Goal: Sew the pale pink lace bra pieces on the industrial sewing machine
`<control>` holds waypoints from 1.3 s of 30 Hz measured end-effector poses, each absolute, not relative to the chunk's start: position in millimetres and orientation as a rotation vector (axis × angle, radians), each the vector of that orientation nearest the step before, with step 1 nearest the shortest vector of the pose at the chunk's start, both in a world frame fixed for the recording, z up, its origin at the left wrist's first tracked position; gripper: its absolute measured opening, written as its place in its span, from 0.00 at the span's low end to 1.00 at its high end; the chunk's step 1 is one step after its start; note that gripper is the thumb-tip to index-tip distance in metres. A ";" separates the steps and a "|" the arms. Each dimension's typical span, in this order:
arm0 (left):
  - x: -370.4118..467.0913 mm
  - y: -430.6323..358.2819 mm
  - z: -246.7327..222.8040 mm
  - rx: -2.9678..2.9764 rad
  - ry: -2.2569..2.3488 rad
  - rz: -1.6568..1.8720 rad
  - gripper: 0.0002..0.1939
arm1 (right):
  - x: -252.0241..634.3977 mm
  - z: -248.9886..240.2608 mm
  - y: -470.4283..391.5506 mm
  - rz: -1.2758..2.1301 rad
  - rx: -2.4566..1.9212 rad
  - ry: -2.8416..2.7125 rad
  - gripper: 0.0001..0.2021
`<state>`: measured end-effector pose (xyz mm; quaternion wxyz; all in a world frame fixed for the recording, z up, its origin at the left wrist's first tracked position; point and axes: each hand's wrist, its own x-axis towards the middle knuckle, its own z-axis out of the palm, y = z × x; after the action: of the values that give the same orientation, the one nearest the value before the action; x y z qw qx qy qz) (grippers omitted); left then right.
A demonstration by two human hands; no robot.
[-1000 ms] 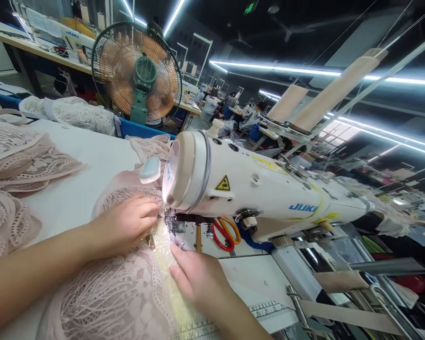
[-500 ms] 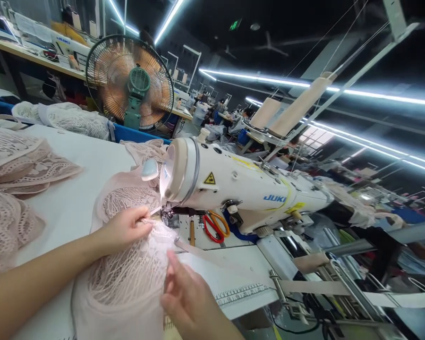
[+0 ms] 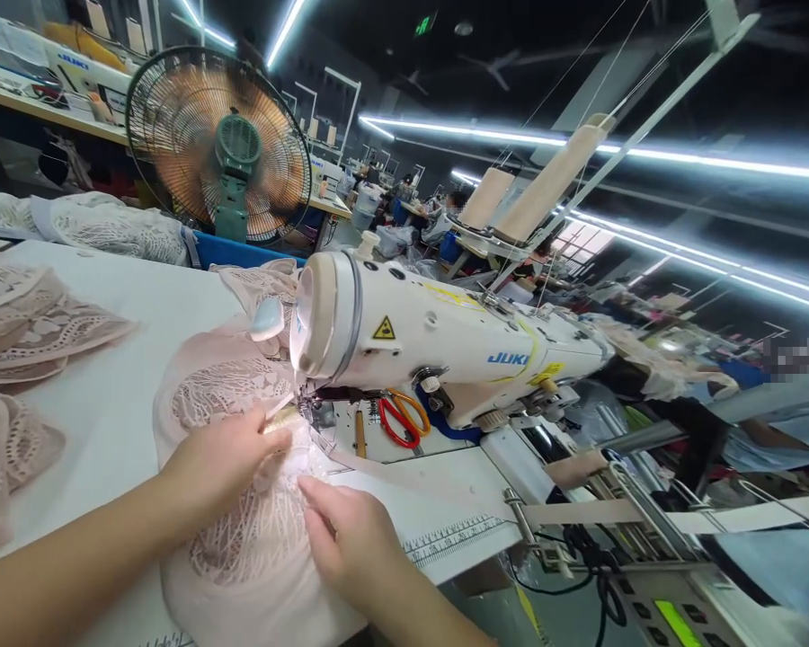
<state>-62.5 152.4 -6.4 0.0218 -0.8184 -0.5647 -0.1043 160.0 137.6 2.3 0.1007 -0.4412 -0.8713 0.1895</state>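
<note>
A pale pink lace garment (image 3: 235, 530) lies on the white table, its upper edge at the needle area of a white JUKI sewing machine (image 3: 411, 332). My left hand (image 3: 226, 463) is closed on the lace fabric just left of the needle, thumb and fingers pinched together. Lower and to the right, my right hand (image 3: 351, 539) pinches the garment's right edge, thumb and forefinger close together. A beige elastic band (image 3: 580, 512) runs from the right through a metal guide towards the needle. Fingertips of both hands are partly hidden in the fabric.
Red-handled scissors (image 3: 397, 420) and orange ones (image 3: 414, 412) lie behind the needle plate, by a wooden-handled tool (image 3: 360, 434). More lace pieces (image 3: 40, 314) lie at the left. A large fan (image 3: 222, 148) stands behind. Thread cones (image 3: 546, 184) rise above the machine.
The view has shifted, so the machine and table appear further left. My right hand has closed in on the garment's edge. My left hand has flattened slightly, still on the fabric.
</note>
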 end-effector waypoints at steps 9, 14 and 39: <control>-46.0 145.0 2.1 -2.340 -1.424 -0.109 0.21 | 162.8 4.4 138.8 0.568 -1.266 -2.677 0.21; -46.4 149.7 -1.0 -2.546 -1.117 -0.201 0.11 | 162.6 7.6 139.6 0.554 -1.234 -2.732 0.18; -52.7 189.8 47.7 -2.777 -2.357 -0.397 0.14 | 167.7 18.5 137.6 0.572 -1.230 -2.741 0.17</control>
<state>-52.7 189.8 47.7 -0.2584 -0.7322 -0.6214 -0.1045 167.7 137.6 18.5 0.0415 -0.4019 -0.8955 0.1867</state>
